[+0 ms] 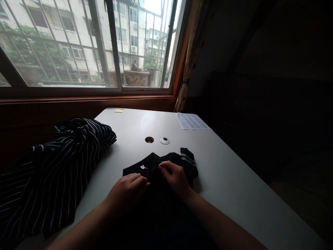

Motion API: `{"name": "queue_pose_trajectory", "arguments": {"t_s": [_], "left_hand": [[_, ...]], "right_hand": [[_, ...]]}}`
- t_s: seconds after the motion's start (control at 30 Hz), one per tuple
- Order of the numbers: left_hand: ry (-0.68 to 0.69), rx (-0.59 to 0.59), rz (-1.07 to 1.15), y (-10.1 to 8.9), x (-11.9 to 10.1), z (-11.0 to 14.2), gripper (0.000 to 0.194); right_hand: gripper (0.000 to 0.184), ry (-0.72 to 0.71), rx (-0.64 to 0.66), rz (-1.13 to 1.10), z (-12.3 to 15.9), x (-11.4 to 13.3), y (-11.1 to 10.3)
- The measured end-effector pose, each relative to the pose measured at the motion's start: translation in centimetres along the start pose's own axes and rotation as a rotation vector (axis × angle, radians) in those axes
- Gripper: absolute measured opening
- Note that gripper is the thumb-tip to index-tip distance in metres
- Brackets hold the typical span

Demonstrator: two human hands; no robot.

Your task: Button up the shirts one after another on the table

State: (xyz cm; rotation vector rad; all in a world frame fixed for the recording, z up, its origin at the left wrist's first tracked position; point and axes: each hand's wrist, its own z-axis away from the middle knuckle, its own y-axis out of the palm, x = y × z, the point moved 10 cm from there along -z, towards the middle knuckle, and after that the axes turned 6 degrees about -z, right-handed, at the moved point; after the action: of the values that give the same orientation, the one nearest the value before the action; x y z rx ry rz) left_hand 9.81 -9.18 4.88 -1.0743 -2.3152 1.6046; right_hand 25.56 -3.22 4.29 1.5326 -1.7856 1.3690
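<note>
A black garment lies bunched on the white table in front of me. Two pale stripes cross its right end, and a small white label shows on its left part. My left hand is closed on the garment's near left part, fingers curled under and partly hidden. My right hand pinches the dark cloth near its middle between thumb and forefinger. The lower part of the garment merges into deep shadow between my forearms, so its full shape cannot be made out.
A black-and-white striped cloth is heaped over the left edge of the white table. Beyond my hands are a round hole and a white round cover. Printed papers and a yellow note lie farther back, below the window.
</note>
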Motion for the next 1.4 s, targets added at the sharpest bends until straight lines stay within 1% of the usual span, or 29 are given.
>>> {"name": "queue_pose_trajectory", "arguments": {"t_s": [0.1,0.23,0.3,0.4,0.57,0.63,0.7,0.8,0.9,0.97,1.03,1.1,1.2,1.3,1.4], "left_hand": [[-0.063,0.095,0.007,1.3,0.0,-0.2,0.018],[-0.158,0.141,-0.041,2.2,1.4,-0.2,0.021],[-0.188,0.154,-0.013,2.5,2.0,-0.2,0.021],[-0.181,0.164,0.088,2.9,1.9,-0.2,0.019],[-0.186,0.146,0.212,2.8,1.3,-0.6,0.016],[-0.203,0.131,0.264,2.6,1.4,-0.8,0.017],[-0.238,0.115,0.336,2.3,1.8,-0.9,0.018],[-0.335,0.121,0.479,2.1,2.9,-0.8,0.022],[-0.416,0.148,0.627,2.4,3.8,-0.7,0.025],[-0.436,0.159,0.7,2.5,4.2,-0.7,0.025],[-0.414,0.156,0.74,2.5,4.3,-0.8,0.024],[-0.362,0.143,0.753,2.2,4.0,-1.0,0.022],[-0.321,0.143,0.764,2.3,3.7,-1.1,0.02],[-0.399,0.191,0.769,3.2,4.1,-0.6,0.021],[-0.516,0.206,0.751,3.9,4.8,0.0,0.024]], "right_hand": [[0.016,0.01,0.023,-0.063,0.3,0.0,0.3],[0.014,0.009,0.114,-0.172,0.7,0.4,1.3],[0.013,0.019,0.151,-0.204,0.9,0.5,1.7],[0.011,0.009,0.181,-0.204,1.0,0.8,2.1],[0.008,-0.02,0.231,-0.228,0.9,1.2,2.7],[0.008,-0.031,0.229,-0.231,0.9,1.3,2.7],[0.011,-0.058,0.189,-0.218,0.9,1.4,2.4],[0.023,-0.086,0.126,-0.195,0.8,1.1,1.8],[0.035,-0.067,0.135,-0.193,0.9,0.4,2.1],[0.037,-0.093,0.141,-0.166,0.9,0.6,2.2],[0.032,-0.16,0.168,-0.123,0.8,1.4,2.4],[0.028,-0.236,0.222,-0.083,0.8,2.6,2.9],[0.031,-0.323,0.287,-0.04,0.9,3.8,3.6],[0.033,-0.33,0.32,-0.048,0.9,3.9,3.9],[0.042,-0.249,0.341,-0.105,1.0,2.8,4.2]]}}
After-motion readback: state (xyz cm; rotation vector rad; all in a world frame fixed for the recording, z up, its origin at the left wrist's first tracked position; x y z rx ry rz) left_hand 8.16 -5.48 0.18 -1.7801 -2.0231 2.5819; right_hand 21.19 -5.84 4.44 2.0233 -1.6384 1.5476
